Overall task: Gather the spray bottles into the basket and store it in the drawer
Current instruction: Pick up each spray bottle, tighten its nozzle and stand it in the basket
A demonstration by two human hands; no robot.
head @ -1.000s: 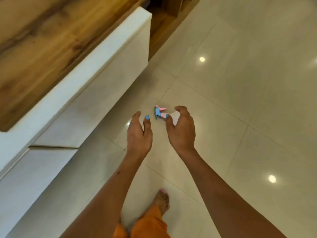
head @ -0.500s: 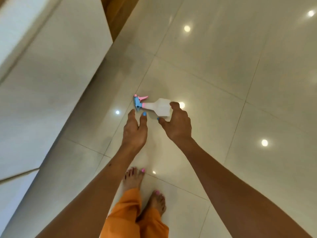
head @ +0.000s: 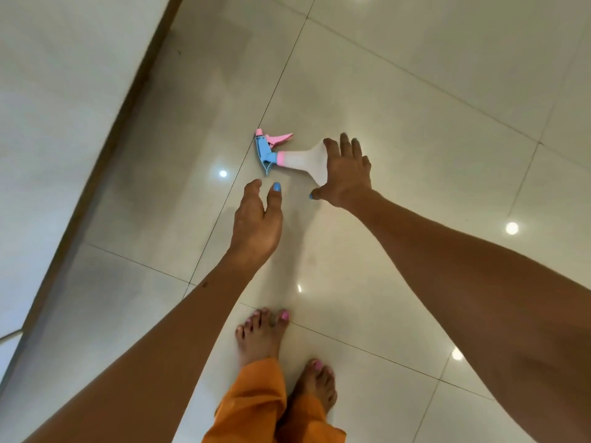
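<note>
A white spray bottle (head: 299,159) with a blue and pink trigger head (head: 267,151) lies on its side on the tiled floor, head pointing left. My right hand (head: 347,174) is spread over the bottle's wide body and hides most of it, with the thumb just below its lower edge and the fingers past its upper edge. I cannot tell if the fingers press on it. My left hand (head: 257,219) hovers open a little below the trigger head, not touching it. No basket or drawer interior is in view.
A white cabinet front (head: 64,139) with a dark base strip runs along the left side. My bare feet (head: 265,337) and orange trouser legs (head: 256,407) stand on the glossy beige tiles (head: 415,91) just below the hands.
The view has tilted further down and the wooden top has left the frame. Both hands moved closer to the bottle, and my right hand now covers its body.
</note>
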